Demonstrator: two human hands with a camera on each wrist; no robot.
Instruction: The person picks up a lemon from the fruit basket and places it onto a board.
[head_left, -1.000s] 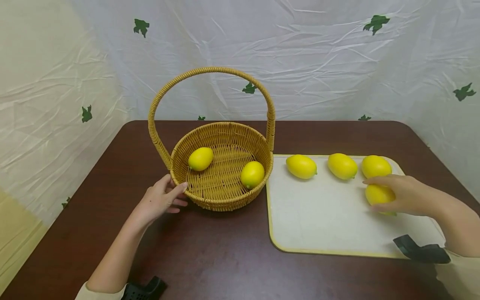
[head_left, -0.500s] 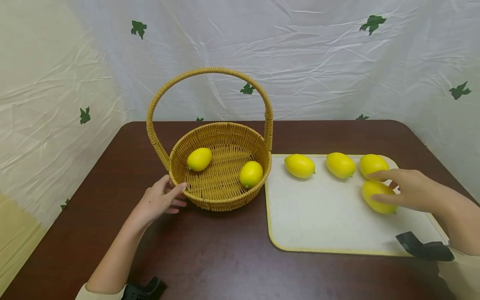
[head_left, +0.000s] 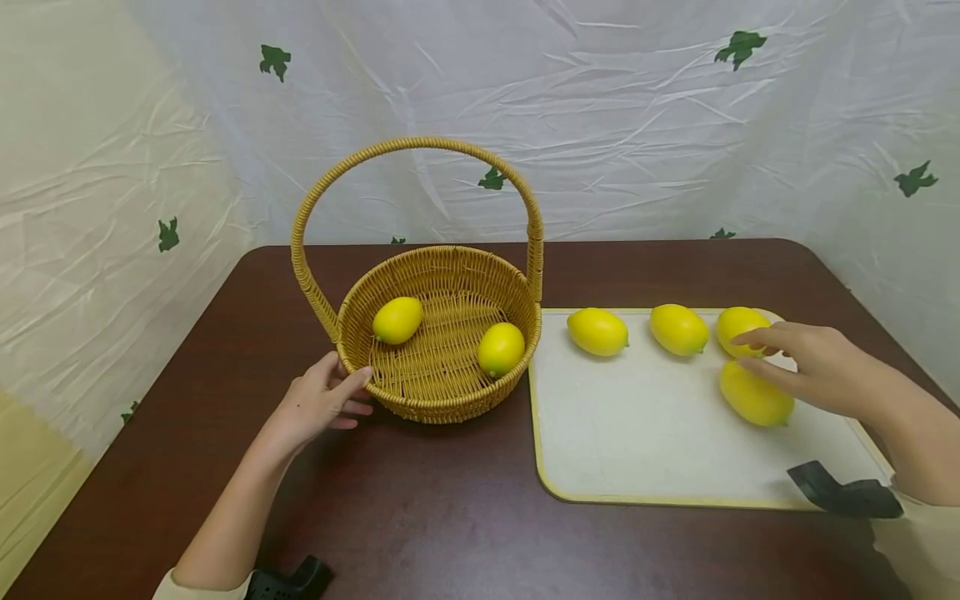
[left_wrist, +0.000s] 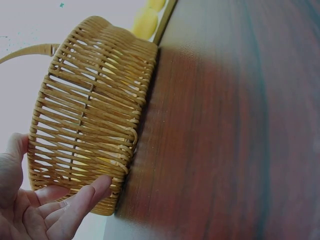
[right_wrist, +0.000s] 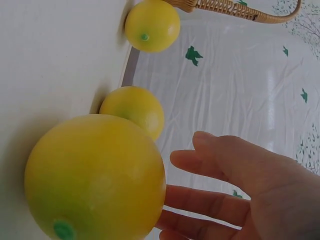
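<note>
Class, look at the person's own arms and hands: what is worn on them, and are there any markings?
Both hands, left and right, are bare, with no glove visible. Each forearm emerges from a pale cream sleeve, left and right. An angular black attachment, left and right, sits beside each cuff. The left hand has a small dark spot.

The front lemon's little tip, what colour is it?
The front lemon has a green tip, clearest in the right wrist view.
</note>
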